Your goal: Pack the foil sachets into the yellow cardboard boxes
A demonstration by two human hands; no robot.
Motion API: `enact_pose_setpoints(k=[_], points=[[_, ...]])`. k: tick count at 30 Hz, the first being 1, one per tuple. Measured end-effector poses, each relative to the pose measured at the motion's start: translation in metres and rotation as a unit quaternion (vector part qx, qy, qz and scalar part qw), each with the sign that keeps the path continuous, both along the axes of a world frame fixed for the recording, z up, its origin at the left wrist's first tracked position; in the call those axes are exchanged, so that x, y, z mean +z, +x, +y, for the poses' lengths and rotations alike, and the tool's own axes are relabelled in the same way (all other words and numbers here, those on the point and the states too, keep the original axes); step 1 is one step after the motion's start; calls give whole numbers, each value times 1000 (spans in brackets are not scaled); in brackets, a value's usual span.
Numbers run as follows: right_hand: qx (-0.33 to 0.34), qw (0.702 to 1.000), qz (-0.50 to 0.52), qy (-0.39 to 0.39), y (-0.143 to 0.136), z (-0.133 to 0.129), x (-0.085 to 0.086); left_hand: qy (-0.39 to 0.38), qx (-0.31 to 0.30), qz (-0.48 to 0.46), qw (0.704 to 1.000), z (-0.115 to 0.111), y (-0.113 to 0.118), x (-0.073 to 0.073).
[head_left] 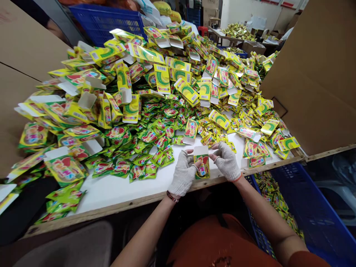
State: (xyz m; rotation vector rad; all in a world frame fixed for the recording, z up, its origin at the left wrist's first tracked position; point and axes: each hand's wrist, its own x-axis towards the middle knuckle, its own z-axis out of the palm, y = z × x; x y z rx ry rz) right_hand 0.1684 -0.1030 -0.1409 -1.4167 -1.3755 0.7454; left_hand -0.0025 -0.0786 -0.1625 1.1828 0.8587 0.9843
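Between my two gloved hands, above the table's front edge, is a small green and yellow candy box (202, 167) with its white top flap raised. My left hand (183, 172) is closed on its left side, the thumb lying across the printed front. My right hand (226, 160) is at the box's upper right edge, fingers bent and fingertips touching it. Both hands wear white knitted gloves with bare fingertips. Just beyond them, another box (191, 129) stands near small green candy packets (150, 135) and yellow packets (207, 139).
Open-ended boxes (162, 78) are heaped across the back of the white table (111, 191). Cardboard panels (308, 81) wall the sides. Below the table at right, a blue crate (311, 211) holds more boxes. Another blue crate (108, 22) stands behind the heap. Part of a person's arm (57, 31) shows at upper left.
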Motion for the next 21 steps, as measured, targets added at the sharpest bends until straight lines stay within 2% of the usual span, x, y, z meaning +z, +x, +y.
enact_pose_setpoints(k=[2,4,9,12,16,21], points=[[15,998,50,-42,-2,-5,-10,7,9,6,1000,-1,-2,-3],[23,996,56,-64,-4,-8,-17,24,3,35,999,-1,-4,-5],[21,999,30,-33,-9,-6,-24,91,-4,111,990,6,-11,-5],[19,999,49,-14,-10,-5,-27,91,13,124,988,8,-14,-5],[31,999,-5,-12,-8,-4,-21,64,20,129,989,10,-16,-4],[74,997,-16,-15,-7,7,-8,94,38,113,988,15,-13,-1]])
